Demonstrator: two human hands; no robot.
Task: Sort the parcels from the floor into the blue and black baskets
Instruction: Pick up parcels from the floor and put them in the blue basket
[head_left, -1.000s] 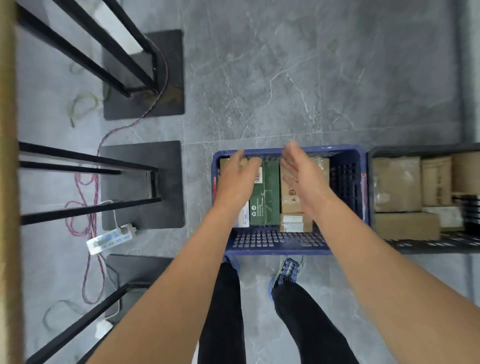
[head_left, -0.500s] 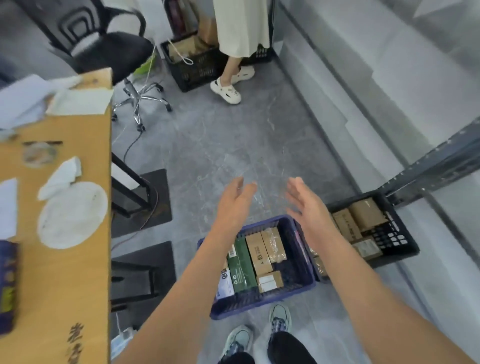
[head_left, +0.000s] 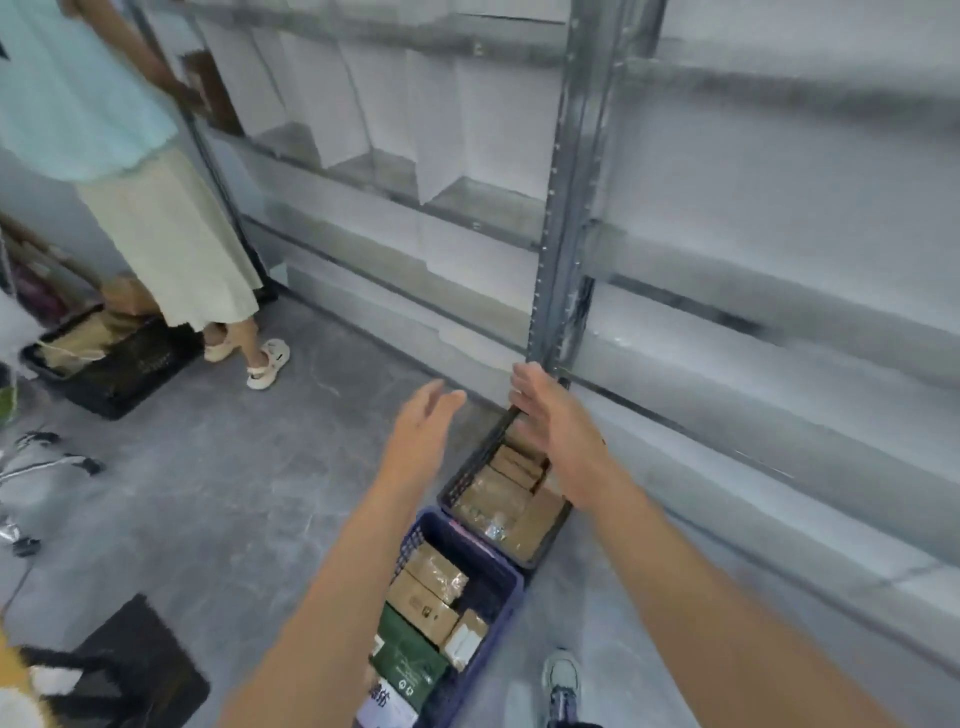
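Note:
The blue basket (head_left: 501, 582) stands on the grey floor near my feet, holding brown cardboard parcels (head_left: 423, 597) and a green box (head_left: 408, 662). Just beyond it the black basket (head_left: 467, 475) holds several brown parcels (head_left: 498, 493). My left hand (head_left: 421, 431) is raised above the floor left of the black basket, fingers straight and empty. My right hand (head_left: 556, 421) hovers over the black basket's far end, fingers straight, holding nothing.
A metal shelf rack (head_left: 566, 208) with a grey upright runs along the right. Another person (head_left: 156, 208) stands at the far left beside a second black basket (head_left: 114, 364) with parcels. A dark mat (head_left: 150, 665) lies at the lower left.
The camera has tilted up and swung right, from looking straight down at the baskets to facing the shelves. Both empty hands have lifted away from the blue basket.

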